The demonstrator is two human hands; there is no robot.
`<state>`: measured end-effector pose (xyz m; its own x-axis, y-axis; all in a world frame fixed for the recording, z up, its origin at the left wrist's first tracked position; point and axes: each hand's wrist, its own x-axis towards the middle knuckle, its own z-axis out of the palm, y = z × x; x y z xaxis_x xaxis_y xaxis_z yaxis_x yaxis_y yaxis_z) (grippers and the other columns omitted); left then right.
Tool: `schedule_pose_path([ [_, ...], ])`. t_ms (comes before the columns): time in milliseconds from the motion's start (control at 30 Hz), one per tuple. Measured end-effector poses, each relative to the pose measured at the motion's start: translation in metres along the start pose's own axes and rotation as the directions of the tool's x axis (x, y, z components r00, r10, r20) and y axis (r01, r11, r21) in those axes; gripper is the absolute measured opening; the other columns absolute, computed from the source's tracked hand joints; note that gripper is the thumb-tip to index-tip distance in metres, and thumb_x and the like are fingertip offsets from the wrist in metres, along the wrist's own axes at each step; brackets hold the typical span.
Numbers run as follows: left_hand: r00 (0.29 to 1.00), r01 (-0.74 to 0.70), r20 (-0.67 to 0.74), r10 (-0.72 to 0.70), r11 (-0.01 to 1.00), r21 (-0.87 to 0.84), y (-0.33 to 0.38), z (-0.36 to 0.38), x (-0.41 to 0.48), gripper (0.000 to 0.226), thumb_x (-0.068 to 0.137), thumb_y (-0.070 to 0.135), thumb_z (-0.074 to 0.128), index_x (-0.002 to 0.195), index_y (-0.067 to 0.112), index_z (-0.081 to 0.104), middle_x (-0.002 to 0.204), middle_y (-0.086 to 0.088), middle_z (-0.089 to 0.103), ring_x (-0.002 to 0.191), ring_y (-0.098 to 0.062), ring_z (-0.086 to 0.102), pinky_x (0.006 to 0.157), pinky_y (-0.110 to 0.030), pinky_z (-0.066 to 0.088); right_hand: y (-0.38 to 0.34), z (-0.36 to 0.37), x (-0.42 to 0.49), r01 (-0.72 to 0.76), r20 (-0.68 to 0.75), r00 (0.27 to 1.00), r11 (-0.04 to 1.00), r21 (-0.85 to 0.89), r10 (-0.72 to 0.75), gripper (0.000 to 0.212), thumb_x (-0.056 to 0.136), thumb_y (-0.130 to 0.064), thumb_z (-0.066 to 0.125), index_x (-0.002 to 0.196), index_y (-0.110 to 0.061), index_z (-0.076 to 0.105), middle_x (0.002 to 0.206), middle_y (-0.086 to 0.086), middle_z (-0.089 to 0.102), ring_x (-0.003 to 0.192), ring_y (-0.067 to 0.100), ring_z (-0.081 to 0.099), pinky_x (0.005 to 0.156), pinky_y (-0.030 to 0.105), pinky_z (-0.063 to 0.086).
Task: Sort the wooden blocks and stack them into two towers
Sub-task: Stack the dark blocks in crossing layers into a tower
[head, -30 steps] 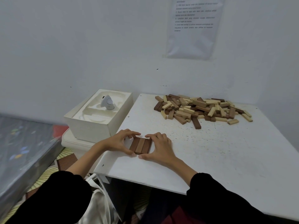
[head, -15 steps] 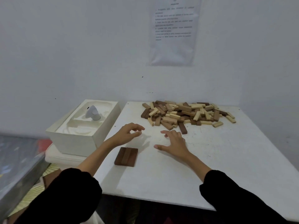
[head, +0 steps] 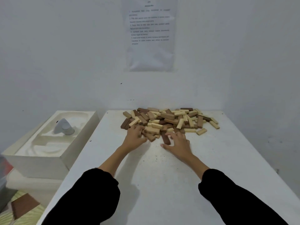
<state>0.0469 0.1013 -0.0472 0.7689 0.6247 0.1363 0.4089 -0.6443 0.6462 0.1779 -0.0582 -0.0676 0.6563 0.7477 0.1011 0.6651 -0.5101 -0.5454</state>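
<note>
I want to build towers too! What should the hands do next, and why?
Probably the right hand should close on the dark brown block under its spread fingers and pull it out. That block sticks out at the near edge of the pile, with its near end uncovered, and light and dark blocks lie mixed there.

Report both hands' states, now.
Left hand: fingers curled into the pile; grip cannot be told.
Right hand: open, fingers spread over a dark block.
</note>
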Motion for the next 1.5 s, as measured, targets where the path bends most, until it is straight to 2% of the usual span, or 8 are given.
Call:
schedule_pose_path([
  [367, 0.992, -0.033, -0.122, 0.037, 0.999, 0.039, -0.003, 0.019, 0.016, 0.049, 0.082, 0.026, 0.055, 0.130, 0.015, 0.051, 0.130, -0.007, 0.048, 0.122, -0.028, 0.036, 0.092, -0.029, 0.028, 0.007, 0.012, 0.003, 0.044, -0.272, 0.962, 0.999, 0.025, -0.035, 0.017, 0.080, -0.023, 0.067, 0.095, -0.018, 0.061, 0.096, -0.001, 0.056, 0.095, 0.020, 0.051, 0.075, 0.030, 0.034],
  [600, 0.974, -0.199, -0.076, 0.214, 0.965, 0.174, 0.005, 0.025, 0.022, 0.038, 0.086, 0.018, 0.062, 0.123, 0.023, 0.056, 0.124, 0.004, 0.055, 0.113, -0.022, 0.042, 0.086, -0.032, 0.033, 0.007, 0.010, 0.000, 0.004, -0.381, 0.922, 0.980, 0.197, 0.073, 0.047, 0.069, -0.004, 0.063, 0.113, -0.016, 0.056, 0.101, 0.003, 0.050, 0.093, 0.019, 0.048, 0.068, 0.028, 0.041],
  [800, 0.967, -0.229, -0.059, 0.247, 0.949, 0.215, 0.004, 0.024, 0.025, 0.027, 0.087, 0.013, 0.063, 0.113, 0.012, 0.057, 0.108, -0.002, 0.051, 0.106, -0.023, 0.047, 0.082, -0.028, 0.036, 0.010, 0.013, 0.000, 0.055, -0.369, 0.930, 0.992, 0.117, -0.008, 0.039, 0.066, 0.002, 0.062, 0.099, -0.019, 0.065, 0.096, 0.001, 0.045, 0.097, 0.018, 0.042, 0.057, 0.011, 0.028],
  [900, 0.962, -0.253, -0.051, 0.267, 0.949, 0.186, -0.001, 0.016, 0.020, 0.023, 0.091, 0.000, 0.052, 0.114, 0.001, 0.058, 0.110, -0.002, 0.050, 0.099, -0.015, 0.050, 0.082, -0.011, 0.038, 0.011, 0.013, 0.001, 0.068, -0.386, 0.922, 0.991, 0.118, -0.017, 0.039, 0.066, 0.005, 0.062, 0.098, -0.019, 0.065, 0.096, 0.003, 0.046, 0.094, 0.014, 0.037, 0.058, 0.009, 0.027],
  [967, 0.942, -0.322, -0.014, 0.335, 0.915, 0.243, -0.008, 0.009, 0.017, 0.030, 0.087, -0.011, 0.048, 0.112, 0.000, 0.057, 0.103, 0.000, 0.046, 0.091, -0.013, 0.045, 0.076, -0.006, 0.035, 0.012, 0.014, 0.001, 0.067, -0.403, 0.915, 0.989, 0.129, -0.010, 0.039, 0.066, 0.006, 0.062, 0.097, -0.018, 0.065, 0.094, 0.001, 0.044, 0.093, 0.013, 0.035, 0.058, 0.011, 0.028],
  [1167, 0.853, -0.509, 0.152, 0.500, 0.731, 0.455, -0.032, 0.000, 0.017, 0.062, 0.062, -0.024, 0.046, 0.106, 0.018, 0.038, 0.114, -0.007, 0.055, 0.101, -0.023, 0.045, 0.067, -0.036, 0.043, 0.013, 0.016, 0.003, 0.074, -0.413, 0.911, 0.988, 0.133, -0.012, 0.036, 0.067, 0.008, 0.064, 0.093, -0.017, 0.067, 0.091, 0.000, 0.043, 0.091, 0.015, 0.036, 0.059, 0.009, 0.024],
  [1300, 0.830, -0.532, 0.197, 0.522, 0.634, 0.562, -0.022, 0.000, 0.012, 0.054, 0.053, -0.020, 0.060, 0.092, 0.016, 0.047, 0.090, -0.002, 0.057, 0.079, -0.020, 0.047, 0.060, -0.028, 0.029, 0.014, 0.016, 0.003, 0.059, -0.386, 0.922, 0.990, 0.129, -0.004, 0.034, 0.068, 0.005, 0.067, 0.094, -0.017, 0.067, 0.095, 0.004, 0.048, 0.093, 0.017, 0.040, 0.061, 0.010, 0.026],
  [1500, 0.869, -0.489, 0.254, 0.424, 0.665, 0.565, -0.013, -0.001, 0.018, 0.047, 0.087, -0.001, 0.050, 0.131, 0.017, 0.050, 0.128, -0.005, 0.049, 0.116, -0.025, 0.042, 0.086, -0.033, 0.032, 0.013, 0.014, 0.001, 0.063, -0.363, 0.932, 0.989, 0.133, -0.011, 0.033, 0.069, 0.004, 0.068, 0.095, -0.016, 0.067, 0.100, 0.007, 0.050, 0.099, 0.021, 0.042, 0.070, 0.023, 0.033],
])
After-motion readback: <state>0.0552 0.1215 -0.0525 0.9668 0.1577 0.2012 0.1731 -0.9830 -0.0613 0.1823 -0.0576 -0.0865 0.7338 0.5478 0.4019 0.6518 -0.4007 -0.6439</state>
